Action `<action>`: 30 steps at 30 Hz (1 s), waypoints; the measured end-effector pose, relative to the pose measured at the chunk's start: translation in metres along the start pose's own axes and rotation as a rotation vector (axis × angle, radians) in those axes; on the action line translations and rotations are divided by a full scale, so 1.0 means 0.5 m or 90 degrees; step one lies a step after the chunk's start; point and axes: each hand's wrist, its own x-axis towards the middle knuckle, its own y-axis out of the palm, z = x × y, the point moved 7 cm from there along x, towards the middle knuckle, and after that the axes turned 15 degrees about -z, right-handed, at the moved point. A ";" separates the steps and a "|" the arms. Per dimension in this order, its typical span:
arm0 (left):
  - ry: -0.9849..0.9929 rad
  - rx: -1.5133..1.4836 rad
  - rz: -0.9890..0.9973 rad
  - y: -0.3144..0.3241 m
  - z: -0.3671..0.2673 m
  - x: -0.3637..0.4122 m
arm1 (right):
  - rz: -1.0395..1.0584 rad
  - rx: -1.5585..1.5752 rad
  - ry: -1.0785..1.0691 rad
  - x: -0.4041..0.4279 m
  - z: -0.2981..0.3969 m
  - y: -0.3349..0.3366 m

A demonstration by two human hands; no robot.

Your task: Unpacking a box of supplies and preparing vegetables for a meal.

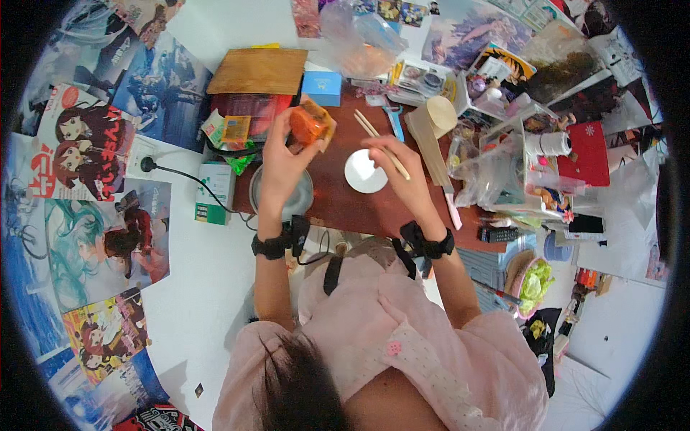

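An opened-looking orange packet (308,126) is gripped between the thumb and fingers of my left hand (281,171); what it contains cannot be told. Below that hand and partly hidden by it sits a round metal pot or bowl (299,198). My right hand (401,169) holds a pair of wooden chopsticks (367,125), which point up and away from me. Just left of my right hand stands a small white bowl (362,180), its right rim covered by the fingers.
A wooden board (259,70) lies over a red container (278,110). Small sachets (236,129) and a green-white box (213,191) stand left. Rightward are blue scissors (396,121), a pink-handled knife (454,210), a remote (498,234) and leafy greens (536,288) in a pink basket.
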 end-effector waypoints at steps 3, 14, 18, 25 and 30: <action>0.089 0.070 0.012 0.049 -0.033 -0.041 | -0.018 -0.005 -0.047 0.011 0.043 -0.002; 0.051 -0.059 0.079 0.135 -0.079 -0.096 | -0.043 -0.030 -0.081 -0.007 0.072 -0.090; 0.027 -0.082 0.117 0.153 -0.066 -0.101 | -0.032 0.027 -0.008 -0.011 0.052 -0.106; -0.071 -0.215 0.163 0.177 -0.061 -0.112 | 0.011 0.083 0.038 -0.013 0.028 -0.115; -0.081 -0.248 0.170 0.182 -0.066 -0.116 | 0.028 0.085 0.003 -0.010 0.038 -0.111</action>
